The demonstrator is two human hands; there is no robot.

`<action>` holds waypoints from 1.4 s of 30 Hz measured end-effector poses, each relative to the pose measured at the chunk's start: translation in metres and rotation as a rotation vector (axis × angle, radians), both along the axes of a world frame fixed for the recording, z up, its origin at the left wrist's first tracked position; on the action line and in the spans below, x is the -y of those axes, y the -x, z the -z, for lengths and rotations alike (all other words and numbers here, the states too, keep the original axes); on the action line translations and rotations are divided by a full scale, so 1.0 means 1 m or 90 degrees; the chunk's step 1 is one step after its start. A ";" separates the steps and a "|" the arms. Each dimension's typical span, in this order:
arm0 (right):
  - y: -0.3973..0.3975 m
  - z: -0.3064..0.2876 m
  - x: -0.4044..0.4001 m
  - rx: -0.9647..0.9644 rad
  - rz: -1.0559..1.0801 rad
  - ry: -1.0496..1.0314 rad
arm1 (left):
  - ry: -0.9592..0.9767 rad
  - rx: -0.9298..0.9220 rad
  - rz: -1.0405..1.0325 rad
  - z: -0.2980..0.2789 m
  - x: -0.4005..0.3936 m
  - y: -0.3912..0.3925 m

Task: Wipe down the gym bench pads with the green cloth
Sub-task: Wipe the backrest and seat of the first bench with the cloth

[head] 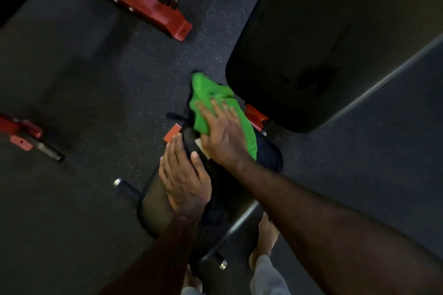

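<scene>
The green cloth (pixel 211 103) lies bunched on the far end of the black seat pad (pixel 230 189) in the middle of the view. My right hand (pixel 221 134) presses flat on the cloth with its fingers spread. My left hand (pixel 183 175) grips the seat pad's left edge, thumb on top and fingers curled over the side. The large black back pad (pixel 323 31) rises at the upper right, just beyond the cloth.
Red steel frames of other benches (pixel 143 0) stand on the dark rubber floor at the top, and another red frame with a black peg (pixel 26 136) at the left. My bare feet (pixel 263 239) are under the seat.
</scene>
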State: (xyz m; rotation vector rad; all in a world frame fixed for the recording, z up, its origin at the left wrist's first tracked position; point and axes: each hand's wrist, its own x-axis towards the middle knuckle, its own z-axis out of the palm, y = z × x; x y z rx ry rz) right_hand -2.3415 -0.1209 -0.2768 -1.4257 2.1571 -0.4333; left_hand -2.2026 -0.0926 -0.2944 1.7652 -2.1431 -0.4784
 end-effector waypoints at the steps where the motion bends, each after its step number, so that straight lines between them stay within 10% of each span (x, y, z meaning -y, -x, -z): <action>1: -0.005 0.000 -0.001 -0.023 -0.096 0.023 | 0.001 -0.006 -0.004 0.001 0.000 -0.001; 4: 0.023 0.003 0.005 -0.040 -0.269 0.069 | -0.006 0.004 -0.019 0.003 0.000 -0.002; 8: 0.005 -0.003 0.010 0.014 0.035 0.002 | -0.023 -0.014 -0.003 -0.003 0.000 0.000; 12: 0.024 -0.002 0.000 -0.025 -0.254 0.069 | -0.028 -0.020 -0.013 -0.002 0.001 -0.001; 16: 0.013 -0.001 -0.012 0.049 0.054 0.016 | -0.035 -0.015 -0.003 -0.005 0.001 0.000; 21: 0.030 0.000 -0.060 -0.039 -0.200 0.060 | -0.030 -0.016 -0.004 -0.004 0.001 -0.001; 25: 0.010 0.000 -0.092 0.021 0.086 0.000 | -0.034 0.001 0.001 -0.003 0.001 0.000; 30: 0.016 0.002 -0.133 -0.051 -0.045 0.029 | -0.029 0.027 0.011 -0.002 0.002 -0.001; 34: -0.008 0.002 -0.142 -0.001 0.266 -0.044 | -0.041 0.033 0.010 -0.001 0.002 -0.002; 38: -0.014 0.011 -0.181 -0.120 0.006 -0.008 | -0.041 0.026 0.014 -0.003 0.001 -0.002; 42: -0.038 0.014 -0.180 -0.008 0.299 -0.034 | -0.031 0.023 0.009 -0.002 0.001 -0.002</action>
